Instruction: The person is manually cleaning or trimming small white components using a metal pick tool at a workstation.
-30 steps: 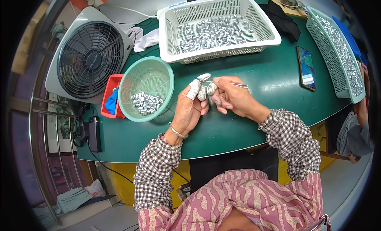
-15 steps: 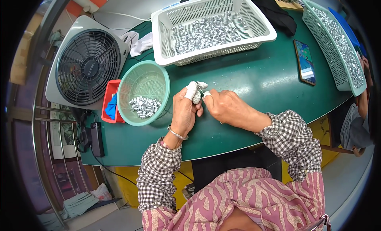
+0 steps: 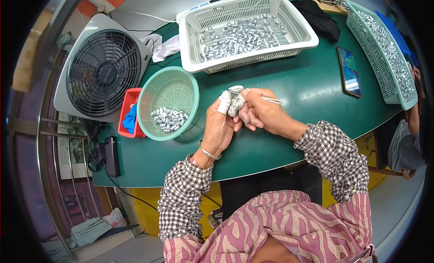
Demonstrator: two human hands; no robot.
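Observation:
My left hand (image 3: 219,123) is closed near the middle of the table, its thumb and fingertips wrapped in white coverings. What its fingers pinch is too small and too covered to make out. Against these fingertips works my right hand (image 3: 266,110), closed round a slim, pale metal tool (image 3: 273,100) that looks like tweezers. The tool's back end sticks out to the right of the hand, and a thin tip shows by the left thumb. Left of my hands, a round green mesh basket (image 3: 149,84) holds a small heap of silvery metal cylinders (image 3: 169,119).
A white slotted basket (image 3: 248,59) with many metal cylinders stands at the back. A long green basket (image 3: 377,68) of small metal parts is far right, near a phone (image 3: 348,72). A grey fan (image 3: 105,73) and red bin (image 3: 130,110) with blue cloth stand left; another person's arm shows far right.
My right hand has turned and moved closer over the left fingertips, so the tool's back end now shows. Both hands sit slightly further right; the whole view has shifted a little.

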